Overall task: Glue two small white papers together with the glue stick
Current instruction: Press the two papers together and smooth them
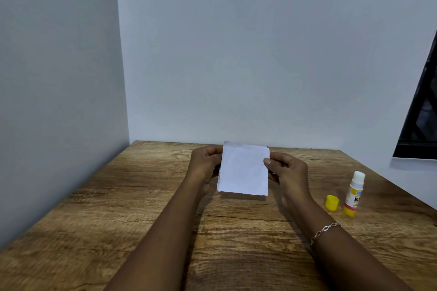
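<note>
A wood-grain surface (146, 208) stands in a corner of pale grey walls. Above its middle, the left hand (205, 164) and right hand (287, 171) pinch the side edges of a small white paper sheet (243, 170), held up facing the camera; whether it is one sheet or two I cannot tell. A thin chain bracelet (325, 231) circles the right wrist. Well to the right stands an uncapped white-and-yellow glue stick (354, 194), its yellow cap (332, 202) just beside it.

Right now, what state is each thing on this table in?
White paper: lifted off the table, held at both side edges.
Left hand: gripping the paper.
Right hand: gripping the paper.
Glue stick: upright, uncapped.
Yellow cap: off, beside the stick.
</note>
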Demonstrator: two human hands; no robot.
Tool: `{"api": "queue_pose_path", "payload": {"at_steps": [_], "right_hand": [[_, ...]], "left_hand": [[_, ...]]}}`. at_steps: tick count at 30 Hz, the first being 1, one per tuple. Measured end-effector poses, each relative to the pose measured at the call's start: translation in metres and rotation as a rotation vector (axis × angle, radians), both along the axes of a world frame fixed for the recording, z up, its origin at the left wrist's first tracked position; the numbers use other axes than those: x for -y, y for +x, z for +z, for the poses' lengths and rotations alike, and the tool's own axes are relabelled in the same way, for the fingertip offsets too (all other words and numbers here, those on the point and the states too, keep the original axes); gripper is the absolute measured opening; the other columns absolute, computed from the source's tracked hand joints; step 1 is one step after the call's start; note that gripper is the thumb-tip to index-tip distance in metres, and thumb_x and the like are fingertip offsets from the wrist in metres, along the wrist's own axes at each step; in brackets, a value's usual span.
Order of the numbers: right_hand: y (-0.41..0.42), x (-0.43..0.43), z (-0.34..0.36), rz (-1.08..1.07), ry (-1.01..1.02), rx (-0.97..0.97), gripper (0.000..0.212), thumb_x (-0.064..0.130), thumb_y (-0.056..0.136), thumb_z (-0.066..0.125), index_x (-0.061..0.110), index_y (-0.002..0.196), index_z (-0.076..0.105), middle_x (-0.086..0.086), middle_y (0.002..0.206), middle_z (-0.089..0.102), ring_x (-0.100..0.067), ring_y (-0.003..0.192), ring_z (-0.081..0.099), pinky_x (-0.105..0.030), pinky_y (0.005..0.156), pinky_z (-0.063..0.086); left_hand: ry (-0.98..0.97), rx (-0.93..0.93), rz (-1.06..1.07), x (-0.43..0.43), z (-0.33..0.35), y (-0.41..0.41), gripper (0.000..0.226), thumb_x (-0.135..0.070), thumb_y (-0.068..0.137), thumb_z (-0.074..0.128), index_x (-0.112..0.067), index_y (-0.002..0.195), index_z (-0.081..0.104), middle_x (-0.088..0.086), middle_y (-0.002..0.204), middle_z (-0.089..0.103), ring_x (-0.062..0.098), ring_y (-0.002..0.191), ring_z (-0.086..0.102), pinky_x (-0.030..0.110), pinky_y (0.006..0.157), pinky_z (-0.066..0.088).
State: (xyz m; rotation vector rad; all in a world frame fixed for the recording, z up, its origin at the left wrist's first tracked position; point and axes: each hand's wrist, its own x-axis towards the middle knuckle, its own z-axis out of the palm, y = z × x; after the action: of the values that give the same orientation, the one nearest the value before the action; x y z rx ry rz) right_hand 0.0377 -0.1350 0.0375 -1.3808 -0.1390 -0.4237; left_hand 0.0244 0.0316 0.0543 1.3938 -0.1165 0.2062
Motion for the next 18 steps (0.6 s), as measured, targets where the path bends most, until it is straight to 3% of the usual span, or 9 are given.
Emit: {"api": "queue_pose_path", "payload": {"at_steps": [4,8,12,15,18], "right_hand": [[-0.0018,0.0004,0.0008,0.016,-0.002,-0.021,0.015,-0.005,0.078,0.062,0.001,0.091,0.064,-0.014,0.077,0.052,-0.024,0.069,0.053,-0.023,0.054,0.049],[-0.004,0.0009,0.003,0.02,0.003,-0.04,0.01,-0.004,0.078,0.062,0.004,0.085,0.064,-0.012,0.073,0.056,-0.021,0.063,0.056,-0.016,0.05,0.05],[-0.0041,0.0017,0.002,0.023,-0.008,-0.058,0.017,-0.002,0.079,0.063,-0.003,0.096,0.063,-0.012,0.075,0.062,-0.02,0.067,0.059,-0.027,0.062,0.052],[-0.0056,0.0017,0.0031,0.038,0.007,-0.07,0.008,-0.004,0.079,0.062,0.002,0.085,0.063,-0.008,0.072,0.063,-0.019,0.065,0.06,-0.031,0.067,0.051],[-0.0054,0.0011,0.0036,0.047,0.015,-0.075,0.012,-0.004,0.079,0.062,0.007,0.076,0.063,-0.007,0.07,0.064,-0.016,0.061,0.061,-0.026,0.061,0.053]], "left_hand": [[0.005,0.004,0.003,-0.0001,-0.0003,0.0007,0.024,0.005,0.083,0.055,-0.013,0.081,0.072,-0.006,0.061,0.073,0.011,0.052,0.064,0.024,0.054,0.051],[0.004,0.006,0.004,-0.0001,-0.0011,0.0011,0.024,0.005,0.083,0.056,-0.013,0.08,0.072,-0.004,0.061,0.072,0.014,0.054,0.062,0.025,0.056,0.05],[0.002,0.01,0.003,-0.0001,-0.002,0.0013,0.024,0.005,0.083,0.056,-0.013,0.08,0.072,-0.003,0.063,0.073,0.018,0.058,0.062,0.027,0.06,0.05],[-0.007,0.007,0.006,0.0004,-0.0013,0.0012,0.022,0.004,0.083,0.057,-0.012,0.08,0.071,-0.002,0.063,0.072,0.016,0.056,0.062,0.025,0.057,0.05],[-0.036,0.003,0.001,0.0013,-0.0002,0.0001,0.018,0.002,0.084,0.057,-0.01,0.081,0.07,-0.003,0.059,0.071,0.012,0.049,0.061,0.019,0.047,0.048]]}}
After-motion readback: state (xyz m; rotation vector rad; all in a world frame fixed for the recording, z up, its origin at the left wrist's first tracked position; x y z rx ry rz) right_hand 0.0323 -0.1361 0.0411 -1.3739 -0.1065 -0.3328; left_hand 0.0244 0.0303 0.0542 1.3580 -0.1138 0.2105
